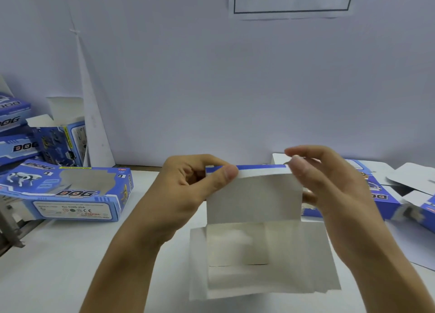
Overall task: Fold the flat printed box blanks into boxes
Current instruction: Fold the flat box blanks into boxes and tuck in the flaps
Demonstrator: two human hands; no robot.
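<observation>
A box blank [254,199] is held up in the middle of the view, its plain white inner side facing me and a blue printed strip along its top edge. Its lower panels hang down toward the white table [70,265]. My left hand [186,195] pinches the blank's top left corner, thumb on the white face. My right hand [329,185] holds the top right corner with thumb and curled fingers; its fingertips look blurred.
Several folded blue "DOG" boxes [70,192] lie stacked at the left. More blue printed blanks [386,199] lie flat at the right, behind my right hand. A white wall [211,89] with a framed paper sheet [292,0] closes the back.
</observation>
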